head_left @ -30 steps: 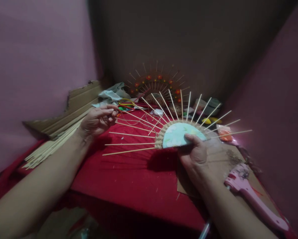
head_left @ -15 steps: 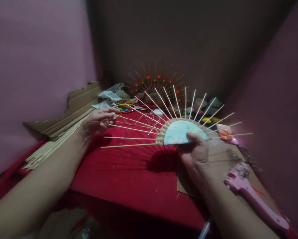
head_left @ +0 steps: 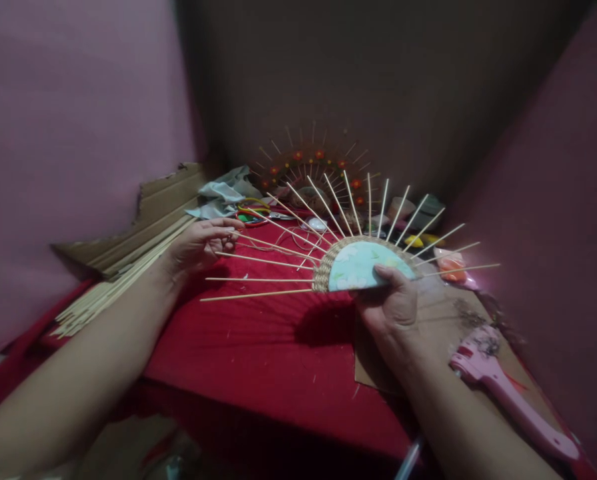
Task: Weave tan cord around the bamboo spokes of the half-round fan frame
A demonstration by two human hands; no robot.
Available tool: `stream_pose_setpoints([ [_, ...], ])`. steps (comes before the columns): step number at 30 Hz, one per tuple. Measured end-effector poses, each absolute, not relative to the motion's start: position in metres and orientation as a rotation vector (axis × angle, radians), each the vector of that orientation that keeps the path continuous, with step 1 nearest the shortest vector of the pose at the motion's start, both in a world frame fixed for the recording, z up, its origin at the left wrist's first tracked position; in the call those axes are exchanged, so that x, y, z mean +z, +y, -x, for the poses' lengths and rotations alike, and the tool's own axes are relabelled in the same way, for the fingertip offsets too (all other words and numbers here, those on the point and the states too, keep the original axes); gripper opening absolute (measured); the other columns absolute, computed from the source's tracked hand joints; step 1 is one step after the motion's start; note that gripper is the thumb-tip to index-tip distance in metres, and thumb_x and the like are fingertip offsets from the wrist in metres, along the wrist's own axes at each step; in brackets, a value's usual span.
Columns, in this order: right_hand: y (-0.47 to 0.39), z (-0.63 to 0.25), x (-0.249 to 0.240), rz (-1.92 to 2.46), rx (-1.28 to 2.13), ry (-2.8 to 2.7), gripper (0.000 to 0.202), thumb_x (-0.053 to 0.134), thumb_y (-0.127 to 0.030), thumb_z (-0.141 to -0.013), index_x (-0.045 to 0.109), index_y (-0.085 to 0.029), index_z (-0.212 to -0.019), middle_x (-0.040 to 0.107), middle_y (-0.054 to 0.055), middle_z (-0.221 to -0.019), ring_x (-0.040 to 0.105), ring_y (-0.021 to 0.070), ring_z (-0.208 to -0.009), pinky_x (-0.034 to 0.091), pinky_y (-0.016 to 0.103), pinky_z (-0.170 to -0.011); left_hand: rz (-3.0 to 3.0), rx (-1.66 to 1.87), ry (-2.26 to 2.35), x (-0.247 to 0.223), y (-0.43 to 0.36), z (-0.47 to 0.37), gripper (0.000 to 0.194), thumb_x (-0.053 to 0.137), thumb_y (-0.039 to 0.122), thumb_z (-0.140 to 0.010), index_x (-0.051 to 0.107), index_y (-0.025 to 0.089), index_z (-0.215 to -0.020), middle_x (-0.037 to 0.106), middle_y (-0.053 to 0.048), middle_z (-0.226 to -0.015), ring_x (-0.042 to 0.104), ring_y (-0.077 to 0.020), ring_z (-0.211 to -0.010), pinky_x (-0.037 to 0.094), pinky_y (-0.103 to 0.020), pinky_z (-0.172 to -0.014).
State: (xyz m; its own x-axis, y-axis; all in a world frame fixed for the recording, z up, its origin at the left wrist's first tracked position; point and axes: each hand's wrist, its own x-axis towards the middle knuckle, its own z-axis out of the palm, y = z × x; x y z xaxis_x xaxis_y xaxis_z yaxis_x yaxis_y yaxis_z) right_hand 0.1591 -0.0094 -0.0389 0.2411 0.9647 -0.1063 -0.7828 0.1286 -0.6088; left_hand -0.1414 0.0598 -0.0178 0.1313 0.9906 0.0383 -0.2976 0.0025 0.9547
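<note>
My right hand (head_left: 391, 297) grips a half-round piece (head_left: 363, 265) by its lower edge, thumb on the pale blue, flower-patterned face. Woven natural twine (head_left: 323, 272) rims its curve, and thin wooden sticks (head_left: 348, 200) fan outward from it like rays. My left hand (head_left: 206, 243) is closed, thumb and fingers pinched at the outer tip of one stick (head_left: 273, 240) on the left side. A loose strand of twine (head_left: 288, 253) runs close by that stick; whether the fingers also hold it is unclear. The piece is held above the red cloth (head_left: 258, 360), casting a shadow.
Bundled sticks (head_left: 113, 290) and torn cardboard (head_left: 153, 220) lie left. Scissors (head_left: 273, 215) and a plastic bag (head_left: 223, 193) are behind. A similar rayed piece with orange flowers (head_left: 318, 157) stands at the back. On the right, a pink glue gun (head_left: 513, 397) rests on cardboard (head_left: 438, 320).
The fan of sticks has turned slightly counterclockwise, its tips shifting a little left. My left hand has moved very slightly right; my right hand keeps its hold.
</note>
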Motion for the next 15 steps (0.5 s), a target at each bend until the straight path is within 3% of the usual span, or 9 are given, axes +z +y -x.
stream_pose_setpoints([
  [8, -0.0120, -0.1584, -0.0378, 0.598, 1.311, -0.371, 0.031, 0.058, -0.010, -0.054, 0.064, -0.018, -0.084, 0.066, -0.001, -0.064, 0.063, 0.0174, -0.066, 0.052, 0.031, -0.059, -1.057, 1.236, 0.890, -0.0160, 0.0569, 0.1379, 0.020, 0.064, 0.005, -0.065, 0.065, 0.006, -0.085, 0.059, -0.004, -0.062, 0.049, -0.0056, -0.051, 0.041, -0.015, -0.047],
  [15, -0.0130, -0.1576, -0.0341, 0.603, 1.311, -0.357, 0.035, 0.056, -0.010, -0.054, 0.064, -0.020, -0.087, 0.069, -0.001, -0.070, 0.064, 0.0180, -0.064, 0.052, 0.031, -0.054, -1.122, 1.153, 1.001, -0.0200, 0.0573, 0.1401, 0.029, 0.069, 0.001, -0.063, 0.067, 0.009, -0.090, 0.061, -0.003, -0.069, 0.055, -0.0084, -0.058, 0.046, -0.020, -0.056],
])
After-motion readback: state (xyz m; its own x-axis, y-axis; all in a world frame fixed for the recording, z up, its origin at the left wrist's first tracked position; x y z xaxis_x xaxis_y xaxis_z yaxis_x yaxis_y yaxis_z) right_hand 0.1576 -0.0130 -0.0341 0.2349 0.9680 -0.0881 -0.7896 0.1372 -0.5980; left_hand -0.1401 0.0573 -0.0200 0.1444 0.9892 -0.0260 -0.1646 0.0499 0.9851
